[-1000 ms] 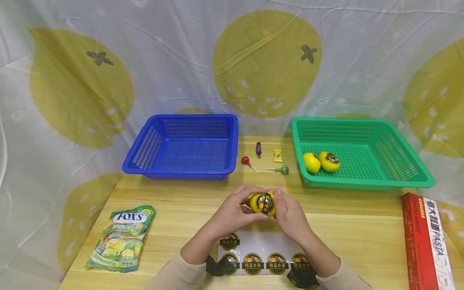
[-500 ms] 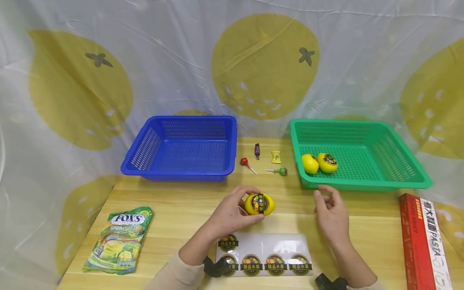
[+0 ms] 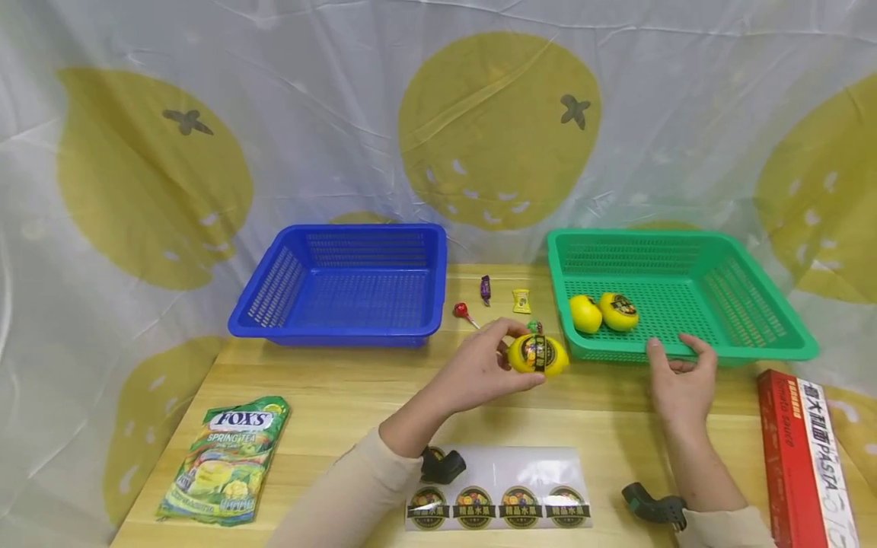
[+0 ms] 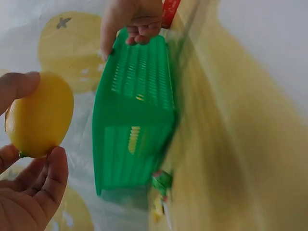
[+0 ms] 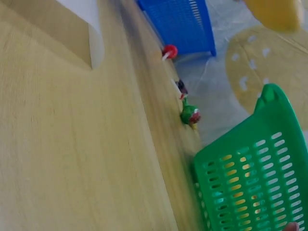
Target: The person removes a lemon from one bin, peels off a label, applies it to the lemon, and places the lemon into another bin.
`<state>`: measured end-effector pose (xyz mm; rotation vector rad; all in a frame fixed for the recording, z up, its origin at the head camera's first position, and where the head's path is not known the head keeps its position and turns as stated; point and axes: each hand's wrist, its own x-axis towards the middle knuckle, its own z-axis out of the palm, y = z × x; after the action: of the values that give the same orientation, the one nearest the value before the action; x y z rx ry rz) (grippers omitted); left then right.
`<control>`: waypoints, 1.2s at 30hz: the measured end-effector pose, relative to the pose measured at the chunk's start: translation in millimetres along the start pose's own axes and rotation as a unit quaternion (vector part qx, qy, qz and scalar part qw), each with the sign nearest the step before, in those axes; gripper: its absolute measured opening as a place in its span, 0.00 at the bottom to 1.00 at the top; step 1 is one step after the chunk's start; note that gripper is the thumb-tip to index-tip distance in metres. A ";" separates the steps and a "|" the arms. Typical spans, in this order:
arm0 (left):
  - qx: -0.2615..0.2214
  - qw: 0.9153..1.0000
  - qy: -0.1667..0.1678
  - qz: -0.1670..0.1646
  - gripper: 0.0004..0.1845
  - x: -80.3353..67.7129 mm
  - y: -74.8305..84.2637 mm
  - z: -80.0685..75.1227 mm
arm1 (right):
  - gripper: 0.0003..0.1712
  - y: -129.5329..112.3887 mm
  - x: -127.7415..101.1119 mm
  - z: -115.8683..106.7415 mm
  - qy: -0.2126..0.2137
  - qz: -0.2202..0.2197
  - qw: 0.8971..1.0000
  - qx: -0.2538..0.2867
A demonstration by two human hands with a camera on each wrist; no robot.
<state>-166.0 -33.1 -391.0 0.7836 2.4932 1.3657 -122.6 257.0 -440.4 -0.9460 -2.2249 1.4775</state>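
Yellow and glossy, the lemon (image 3: 537, 355) with its sticker sits in the left hand (image 3: 483, 369), thumb and fingers curled round it just beside the green basket's (image 3: 685, 348) front rim. It looks light, firm and a little slippery, best cupped round its middle. The right hand (image 3: 678, 384) holds the rim, fingers over its edge.

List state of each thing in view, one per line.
Left hand: grips a stickered lemon, held off the table.
Right hand: fingers on the green basket front rim.
Green basket: holds two lemons.
Blue basket: nothing visible inside.
Sticker sheet: flat, four stickers left.
Candy bag: lying flat.
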 end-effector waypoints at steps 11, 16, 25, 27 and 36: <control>0.255 0.964 0.046 0.049 0.33 105.7 42.2 46.9 | 0.36 4.1 0.4 8.4 0.001 -0.024 1.000 0.018; 0.325 0.945 0.031 0.006 0.33 130.7 41.4 68.5 | 0.36 4.8 -0.9 6.0 -0.015 -0.007 0.999 0.037; 0.383 0.920 0.052 -0.069 0.36 146.3 44.9 95.3 | 0.30 5.1 0.4 6.6 -0.008 -0.003 0.996 0.088; 0.391 0.914 0.054 -0.089 0.37 147.4 45.4 100.3 | 0.29 5.3 -0.1 7.5 -0.007 -0.005 0.996 0.094; 0.395 0.911 0.055 -0.104 0.43 145.9 48.9 102.1 | 0.30 7.9 2.4 5.4 -0.013 -0.005 0.994 0.105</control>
<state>-229.9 140.1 -395.4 0.5273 3.1141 0.2925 -124.7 256.8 -450.0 -0.8509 -2.0389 1.6869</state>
